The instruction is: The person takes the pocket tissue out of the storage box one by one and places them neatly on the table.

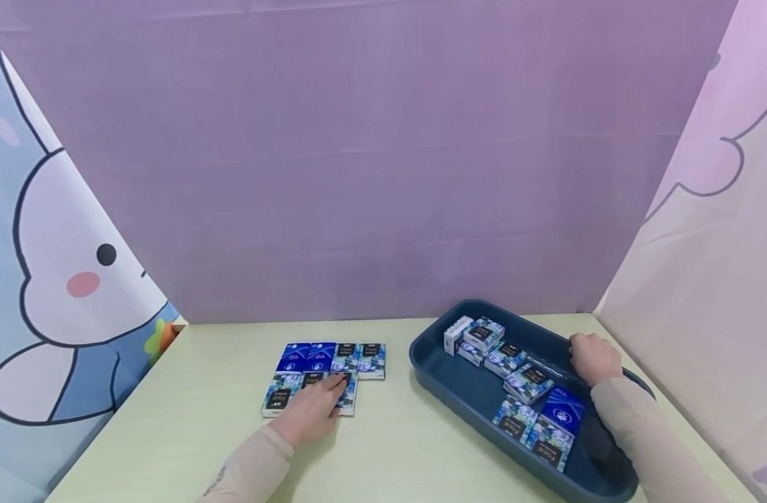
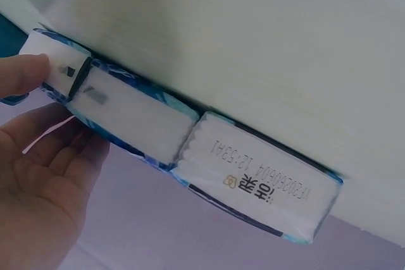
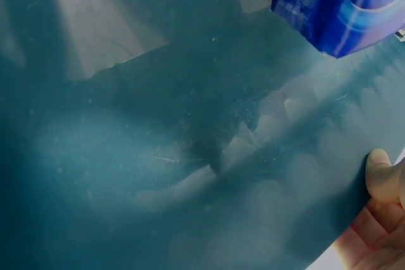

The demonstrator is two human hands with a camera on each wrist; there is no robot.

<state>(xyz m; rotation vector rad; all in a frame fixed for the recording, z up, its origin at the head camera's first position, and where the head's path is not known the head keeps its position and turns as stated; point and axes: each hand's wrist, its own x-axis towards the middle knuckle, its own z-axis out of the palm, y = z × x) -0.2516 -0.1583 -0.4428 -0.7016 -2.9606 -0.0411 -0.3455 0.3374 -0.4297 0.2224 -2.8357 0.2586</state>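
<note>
Pale beige sleeves reach in from the near edge onto the light green table [image 1: 188, 391]. The left hand [image 1: 312, 409] lies flat, fingers straight, pressing on the near row of tissue packs [image 1: 281, 391] at centre-left; its fingertips reach the pack at the right end of that row. In the left wrist view the thumb [image 2: 22, 74] touches the end of one white-sided pack [image 2: 130, 118], with another pack [image 2: 256, 188] (printed with a date code) end to end beside it. Just beyond lies a far row of four packs [image 1: 333, 358], two plain blue on the left and two patterned on the right, touching the near row.

To the right sits a dark blue tray [image 1: 446, 381], set at an angle. At its near end are a blue pack [image 1: 562, 409] and two patterned ones [image 1: 534, 433]. The right hand [image 1: 594, 358] rests at the tray's right rim with fingers curled over the edge; the right wrist view shows only a fingertip [image 3: 381, 172] against the tray floor, so whether it truly grips the rim I cannot tell. More packs [image 1: 503, 353] lie scattered toward the tray's far end, one white-sided one at the far left corner.

Behind everything hangs a purple backdrop [image 1: 371, 154], with cartoon-printed cloths at the left and right.
</note>
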